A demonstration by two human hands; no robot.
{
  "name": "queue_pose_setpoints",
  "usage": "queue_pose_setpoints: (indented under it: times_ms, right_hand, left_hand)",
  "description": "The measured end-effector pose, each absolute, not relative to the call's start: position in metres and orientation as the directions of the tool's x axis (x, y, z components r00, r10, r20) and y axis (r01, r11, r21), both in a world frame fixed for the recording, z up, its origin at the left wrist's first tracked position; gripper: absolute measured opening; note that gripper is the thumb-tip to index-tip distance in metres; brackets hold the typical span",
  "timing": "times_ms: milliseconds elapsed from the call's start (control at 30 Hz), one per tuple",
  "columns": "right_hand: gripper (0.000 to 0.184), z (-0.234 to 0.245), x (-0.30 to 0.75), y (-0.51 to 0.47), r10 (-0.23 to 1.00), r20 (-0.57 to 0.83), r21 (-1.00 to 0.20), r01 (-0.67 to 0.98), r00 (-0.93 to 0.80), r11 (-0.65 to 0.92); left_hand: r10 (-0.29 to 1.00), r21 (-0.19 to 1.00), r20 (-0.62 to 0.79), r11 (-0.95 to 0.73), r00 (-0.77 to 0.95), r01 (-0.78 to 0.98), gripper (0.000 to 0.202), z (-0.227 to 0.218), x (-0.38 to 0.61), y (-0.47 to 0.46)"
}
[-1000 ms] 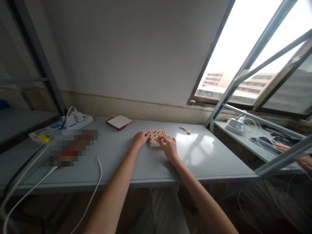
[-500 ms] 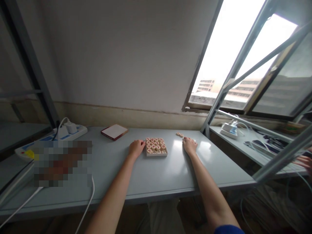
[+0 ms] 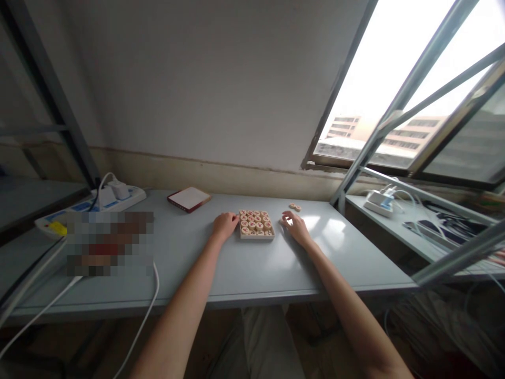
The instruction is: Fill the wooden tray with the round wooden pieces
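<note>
A small square tray (image 3: 256,236) packed with several round wooden pieces marked in red lies in the middle of the grey table (image 3: 244,268). My left hand (image 3: 224,225) rests against the tray's left side, fingers curled onto its edge. My right hand (image 3: 295,228) hovers just right of the tray with its fingertips drawn together and pointing at it; anything pinched in them is too small to see. Two loose pieces (image 3: 295,207) lie behind that hand.
A red-edged flat box (image 3: 188,199) lies at the back of the table. At the far left is a power strip (image 3: 94,202) with plugs and white cables. A metal frame post (image 3: 347,184) and a side table with chargers (image 3: 381,200) stand to the right.
My right hand went from the tray out to the loose pieces, then came back toward the tray. Three loose pieces showed before; now I see two. My left hand stayed put.
</note>
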State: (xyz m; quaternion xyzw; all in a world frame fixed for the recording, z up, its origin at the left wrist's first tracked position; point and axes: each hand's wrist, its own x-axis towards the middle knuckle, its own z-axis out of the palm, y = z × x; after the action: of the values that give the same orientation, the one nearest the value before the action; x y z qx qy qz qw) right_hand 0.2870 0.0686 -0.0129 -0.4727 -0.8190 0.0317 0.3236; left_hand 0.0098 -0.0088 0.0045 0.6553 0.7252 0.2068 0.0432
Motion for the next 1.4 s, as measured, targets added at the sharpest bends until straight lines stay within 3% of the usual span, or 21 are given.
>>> queue_pose_setpoints:
  times_ms: [167,267,400,533,800,967,1100,1200,1300,1400]
  right_hand:
    - [0.028,0.003,0.268,0.050,0.792,0.548,-0.539,0.610,-0.270,0.581]
    - [0.030,0.018,0.246,0.023,0.782,0.515,-0.605,0.497,-0.352,0.622]
    - [0.027,0.022,0.217,-0.003,0.730,0.472,-0.595,0.433,-0.495,0.677]
    - [0.039,0.016,0.207,-0.010,0.712,0.454,-0.588,0.420,-0.535,0.691]
    - [0.018,0.016,0.212,-0.013,0.729,0.486,-0.399,0.619,-0.482,0.676]
    - [0.019,0.014,0.209,-0.013,0.730,0.479,-0.461,0.567,-0.488,0.682]
    - [0.022,0.019,0.221,0.014,0.789,0.524,-0.401,0.724,-0.321,0.561]
    - [0.029,0.018,0.245,0.053,0.819,0.569,-0.318,0.897,-0.080,0.308]
    - [0.047,0.010,0.273,0.092,0.872,0.475,-0.317,0.947,0.119,0.043]
    - [0.058,0.001,0.292,0.119,0.939,0.327,-0.276,0.961,0.105,-0.011]
  left_hand:
    - [0.966,0.338,0.231,0.033,-0.116,0.941,0.038,0.002,0.009,-0.008]
    - [0.967,0.325,0.231,0.022,-0.102,0.945,0.039,0.001,0.010,-0.007]
    - [0.968,0.324,0.228,0.026,-0.104,0.946,0.041,0.001,0.010,-0.007]
    - [0.973,0.338,0.194,0.057,-0.128,0.939,0.040,0.005,0.011,-0.010]
    - [0.975,0.359,0.182,0.057,-0.130,0.932,0.040,0.008,0.012,-0.011]
    - [0.975,0.365,0.184,0.047,-0.122,0.930,0.038,0.006,0.011,-0.010]
    - [0.973,0.353,0.192,0.051,-0.126,0.934,0.039,0.004,0.011,-0.008]
    - [0.974,0.346,0.188,0.056,-0.128,0.936,0.038,0.004,0.011,-0.007]
    - [0.974,0.345,0.190,0.054,-0.125,0.937,0.037,0.003,0.011,-0.006]
    - [0.974,0.355,0.188,0.051,-0.125,0.934,0.037,0.002,0.011,-0.005]
